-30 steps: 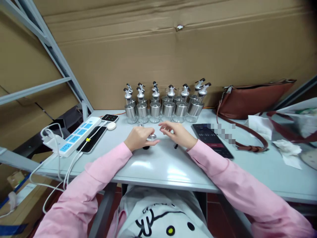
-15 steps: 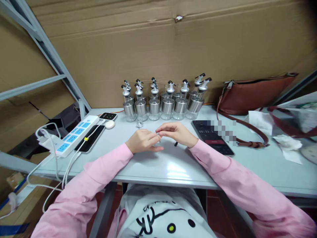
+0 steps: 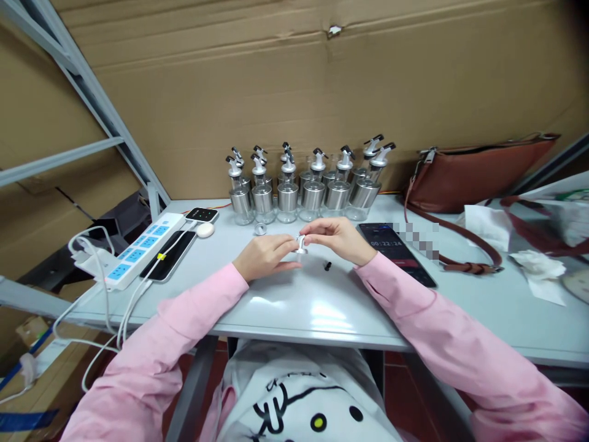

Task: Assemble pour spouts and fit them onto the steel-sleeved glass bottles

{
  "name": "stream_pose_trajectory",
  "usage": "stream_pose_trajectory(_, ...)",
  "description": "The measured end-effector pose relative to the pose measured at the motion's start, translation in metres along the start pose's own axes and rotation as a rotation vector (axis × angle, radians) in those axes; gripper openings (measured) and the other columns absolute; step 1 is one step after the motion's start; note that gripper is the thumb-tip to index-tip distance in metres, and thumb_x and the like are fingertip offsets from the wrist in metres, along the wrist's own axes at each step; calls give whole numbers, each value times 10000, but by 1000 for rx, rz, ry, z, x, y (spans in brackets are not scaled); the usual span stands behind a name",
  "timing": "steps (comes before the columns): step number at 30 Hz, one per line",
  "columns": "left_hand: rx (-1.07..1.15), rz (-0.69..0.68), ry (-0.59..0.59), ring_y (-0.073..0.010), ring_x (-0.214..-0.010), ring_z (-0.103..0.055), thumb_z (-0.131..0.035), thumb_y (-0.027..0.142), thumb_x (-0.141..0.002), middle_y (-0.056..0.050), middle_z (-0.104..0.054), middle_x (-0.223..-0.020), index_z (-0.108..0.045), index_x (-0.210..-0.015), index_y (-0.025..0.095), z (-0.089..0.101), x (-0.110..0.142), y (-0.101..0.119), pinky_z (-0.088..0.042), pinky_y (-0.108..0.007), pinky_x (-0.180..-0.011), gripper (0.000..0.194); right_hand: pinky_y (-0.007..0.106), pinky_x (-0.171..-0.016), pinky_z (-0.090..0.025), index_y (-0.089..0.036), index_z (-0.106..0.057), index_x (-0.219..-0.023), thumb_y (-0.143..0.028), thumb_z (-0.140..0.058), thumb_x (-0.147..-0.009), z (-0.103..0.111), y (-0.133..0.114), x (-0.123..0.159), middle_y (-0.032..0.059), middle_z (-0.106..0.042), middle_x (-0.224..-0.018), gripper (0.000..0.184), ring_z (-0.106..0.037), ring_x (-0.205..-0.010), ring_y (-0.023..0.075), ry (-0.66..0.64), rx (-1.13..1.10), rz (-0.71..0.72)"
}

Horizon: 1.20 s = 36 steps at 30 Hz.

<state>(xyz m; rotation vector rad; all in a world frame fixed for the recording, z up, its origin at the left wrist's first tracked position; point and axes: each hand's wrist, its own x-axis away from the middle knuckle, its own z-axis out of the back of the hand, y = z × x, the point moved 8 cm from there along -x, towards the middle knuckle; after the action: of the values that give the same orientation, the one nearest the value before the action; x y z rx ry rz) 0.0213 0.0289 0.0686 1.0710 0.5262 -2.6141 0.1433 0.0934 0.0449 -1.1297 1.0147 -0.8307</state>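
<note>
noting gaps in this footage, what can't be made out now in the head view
All in the head view:
Silver pourer spout: partly covered by the left hand and right hand; whether the left grips or merely touches it is unclear.
Small black part: too small to identify.
Back-row bottles: bodies largely hidden by the front-row bottles.
Timer phone: mosaic blocks cover part of its edge.
Round pale object: cut off by the right edge.

Single head-worn view, looking forward and down, near the table (image 3: pixel 285 316), across the hands (image 3: pixel 264 256) toward cardboard (image 3: pixel 294 92)
</note>
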Motion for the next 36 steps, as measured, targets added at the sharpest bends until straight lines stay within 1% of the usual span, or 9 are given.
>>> stream_pose_trajectory(10, 71, 3, -17, -130, -761, -676, -525, 333, -878, -48, -700, -905, -530, -1053, 149, -2, 0, 2, -511, -209, -619, 254, 344, -743, -515, -171, -692, -744, -330, -773, -579, 2, 0, 2, 26, -713, -711, 243, -667, -690, 174, -18, 12, -6)
stream_pose_trajectory(14, 58, 5, -21, -127, -734, -672, -521, 319, -878, -47, -700, -892, -541, -1055, 148, -2, 1, 2, -502, -207, -593, 247, 341, -738, -496, -167, -678, -859, -382, -719, -646, 3, -1, 2, 42, -713, -771, 305, -653, -717, 175, -55, 161, 24)
stream_pose_trajectory(16, 32, 11, -9, -129, -712, -666, -532, 331, -870, -47, -696, -867, -552, -1038, 146, -1, 1, 1, -495, -211, -573, 250, 333, -731, -475, -165, -686, -863, -397, -684, -680, 2, -2, 3, 50, -709, -786, 296, -637, -731, 178, -145, 366, 28)
stream_pose_trajectory(19, 7, 17, 7, -126, -706, -661, -531, 335, -870, -47, -691, -858, -559, -1020, 151, 1, 0, 0, -486, -209, -566, 239, 319, -754, -445, -172, -710, -788, -377, -682, -673, 1, 8, 8, 53, -706, -836, 237, -618, -790, 191, -377, 646, -35)
stream_pose_trajectory(22, 26, 10, -4, -121, -714, -658, -524, 318, -875, -48, -688, -862, -557, -1018, 151, 1, -1, 1, -480, -203, -567, 222, 309, -804, -431, -177, -714, -804, -328, -691, -655, 5, 21, 15, 51, -689, -910, 214, -603, -863, 196, -549, 718, -114)
stream_pose_trajectory(25, 50, 10, -20, -120, -714, -652, -525, 310, -875, -48, -684, -865, -554, -1022, 153, -1, 0, 0, -474, -202, -565, 217, 303, -829, -428, -170, -717, -813, -256, -716, -606, 6, 29, 19, 59, -651, -971, 224, -580, -907, 196, -629, 738, -137)
stream_pose_trajectory(28, 53, 10, -18, -120, -715, -650, -531, 303, -871, -48, -683, -864, -554, -1022, 153, -1, 0, 0, -473, -202, -563, 214, 293, -819, -432, -165, -722, -793, -220, -707, -603, 4, 33, 19, 59, -637, -952, 198, -577, -886, 184, -634, 740, -123)
stream_pose_trajectory(31, 41, 9, -2, -127, -737, -652, -536, 300, -866, -51, -681, -873, -553, -1023, 152, 1, 0, 1, -483, -207, -583, 217, 288, -775, -441, -164, -721, -749, -261, -689, -639, 3, 31, 16, 50, -663, -868, 150, -592, -804, 166, -598, 701, -80)
stream_pose_trajectory(36, 27, 12, 11, -132, -754, -655, -541, 292, -857, -53, -680, -888, -555, -1031, 154, 2, -1, 1, -498, -213, -603, 223, 281, -636, -456, -166, -690, -781, -303, -670, -669, 6, 19, 10, 35, -697, -755, 178, -595, -637, 139, -414, 511, -76)
